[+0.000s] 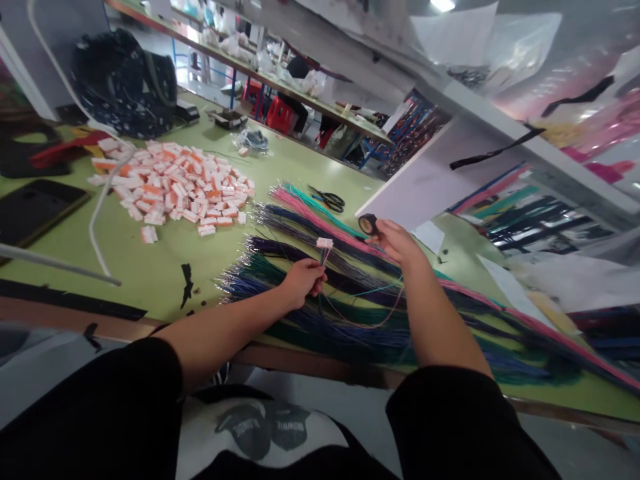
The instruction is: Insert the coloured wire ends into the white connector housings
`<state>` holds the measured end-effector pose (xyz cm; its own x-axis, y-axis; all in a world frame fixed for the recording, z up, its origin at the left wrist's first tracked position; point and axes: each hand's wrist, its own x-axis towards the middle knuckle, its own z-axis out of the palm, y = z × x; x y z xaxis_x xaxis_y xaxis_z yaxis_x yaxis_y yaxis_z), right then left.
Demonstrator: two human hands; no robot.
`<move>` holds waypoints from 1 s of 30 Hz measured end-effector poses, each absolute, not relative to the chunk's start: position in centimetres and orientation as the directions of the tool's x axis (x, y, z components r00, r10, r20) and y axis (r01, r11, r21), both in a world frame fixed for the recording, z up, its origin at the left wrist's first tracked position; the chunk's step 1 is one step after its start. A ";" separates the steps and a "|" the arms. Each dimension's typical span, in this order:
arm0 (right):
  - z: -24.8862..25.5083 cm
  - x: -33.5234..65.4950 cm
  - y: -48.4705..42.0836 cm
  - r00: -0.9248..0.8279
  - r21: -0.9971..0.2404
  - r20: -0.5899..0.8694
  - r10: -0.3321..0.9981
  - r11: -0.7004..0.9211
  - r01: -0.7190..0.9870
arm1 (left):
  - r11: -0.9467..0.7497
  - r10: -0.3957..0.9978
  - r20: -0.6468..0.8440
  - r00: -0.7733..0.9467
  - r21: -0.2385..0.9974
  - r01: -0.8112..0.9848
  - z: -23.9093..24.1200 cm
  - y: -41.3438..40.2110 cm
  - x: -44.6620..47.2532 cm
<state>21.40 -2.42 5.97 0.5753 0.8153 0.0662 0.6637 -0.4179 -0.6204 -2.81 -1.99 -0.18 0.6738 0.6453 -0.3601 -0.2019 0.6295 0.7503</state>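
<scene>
Closed around a few thin wires just below a white connector, my left hand is over the middle of the wire bundles. The wires loop down from it to the right. My right hand grips a roll of black tape by its side, above the pink wire bundle. Under both hands lie long bundles of dark, green and blue wires with bare metal terminals at their left ends. Black-handled scissors rest behind the bundles.
A large pile of white and orange connectors covers the table's left part. A phone and a bent white rod are farther left. A white shelf panel stands at the right, with black tape strips hanging from the shelf.
</scene>
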 end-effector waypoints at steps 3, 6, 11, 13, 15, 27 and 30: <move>6.1 18.4 -4.7 0.386 -0.799 -0.018 0.923 -0.246 0.549 | 0.637 0.644 -0.365 0.673 0.743 -0.206 0.0 -2.1 -2.9; 6.1 15.3 -7.2 0.293 -0.806 -0.028 0.956 -0.195 0.559 | 0.631 0.654 -0.361 0.665 0.745 -0.217 0.1 -2.3 -3.0; 6.0 11.4 -9.4 0.216 -0.527 -0.007 0.976 -0.188 0.829 | 0.564 0.715 -0.244 0.655 0.756 -0.333 -0.3 -2.8 -3.2; 5.9 10.5 -9.7 0.174 -0.410 0.022 0.985 -0.149 0.900 | 0.559 0.712 -0.207 0.670 0.745 -0.364 -0.4 -2.8 -3.3; 5.7 10.0 -9.9 0.136 -0.342 0.041 0.990 -0.114 0.933 | 0.566 0.704 -0.191 0.684 0.733 -0.377 -0.6 -2.7 -3.3; 5.0 8.3 -10.2 0.197 0.047 0.085 0.977 -0.202 0.978 | 0.577 0.662 -0.251 0.706 0.772 -0.266 0.2 -2.8 -3.4; 4.9 7.2 -9.5 0.220 0.217 0.026 0.975 -0.220 0.951 | 0.531 0.670 -0.218 0.710 0.808 -0.254 0.1 -2.9 -3.4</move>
<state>7.22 -9.51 4.90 0.2200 0.9751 0.0263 0.9509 -0.2204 0.2171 -3.37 -2.92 0.10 0.7095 0.6702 -0.2177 -0.2537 0.5312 0.8084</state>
